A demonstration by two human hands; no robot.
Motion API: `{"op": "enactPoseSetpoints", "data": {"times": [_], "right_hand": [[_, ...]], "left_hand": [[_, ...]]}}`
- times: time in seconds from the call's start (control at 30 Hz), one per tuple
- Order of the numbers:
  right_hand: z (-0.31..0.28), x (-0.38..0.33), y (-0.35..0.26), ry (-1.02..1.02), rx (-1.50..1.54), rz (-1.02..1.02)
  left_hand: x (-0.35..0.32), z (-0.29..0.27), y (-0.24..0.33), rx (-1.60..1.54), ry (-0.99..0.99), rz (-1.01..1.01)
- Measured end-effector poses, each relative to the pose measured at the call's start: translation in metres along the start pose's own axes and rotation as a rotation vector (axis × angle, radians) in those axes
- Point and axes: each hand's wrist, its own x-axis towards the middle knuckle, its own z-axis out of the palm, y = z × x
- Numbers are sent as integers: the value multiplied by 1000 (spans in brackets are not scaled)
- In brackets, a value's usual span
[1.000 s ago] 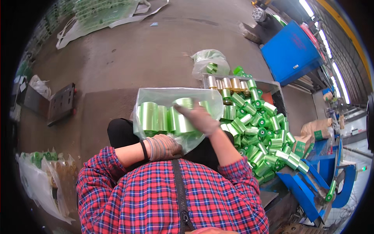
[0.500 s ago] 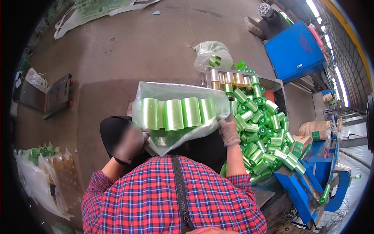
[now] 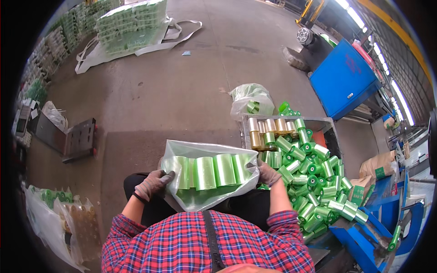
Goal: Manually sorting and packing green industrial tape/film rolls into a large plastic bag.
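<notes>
A clear plastic bag (image 3: pixel 195 149) lies across my lap with its mouth toward me. Several green film rolls (image 3: pixel 204 173) stand side by side inside it. My gloved left hand (image 3: pixel 154 183) is closed on the bag's left edge, thumb on top. At the opposite side my gloved right hand (image 3: pixel 268 174) grips the bag's right edge, its fingertips partly hidden by the plastic.
To my right, a heap of green film rolls (image 3: pixel 314 182) spills from a crate (image 3: pixel 334 132) with gold rolls (image 3: pixel 255 139). Beyond it sits another bag (image 3: pixel 250 98). A blue cabinet (image 3: pixel 343 77) stands far right, a dark platform scale (image 3: pixel 79 140) left, and a wrapped stack (image 3: pixel 132 27) far left.
My left hand has moved from near my knee up to the bag's left edge and taken hold there. The whole view has tilted upward, showing more of the far floor.
</notes>
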Motion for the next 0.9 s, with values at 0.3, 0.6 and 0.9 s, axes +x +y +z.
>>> {"op": "enactPoseSetpoints", "data": {"times": [0.3, 0.6, 0.9], "right_hand": [[48, -25, -9, 399, 469, -714], [58, -37, -24, 364, 500, -819], [23, -93, -69, 656, -59, -615]], "left_hand": [[-13, 4, 2, -471, -71, 18], [-13, 16, 24, -399, 11, 11], [-86, -52, 53, -315, 424, 329]]}}
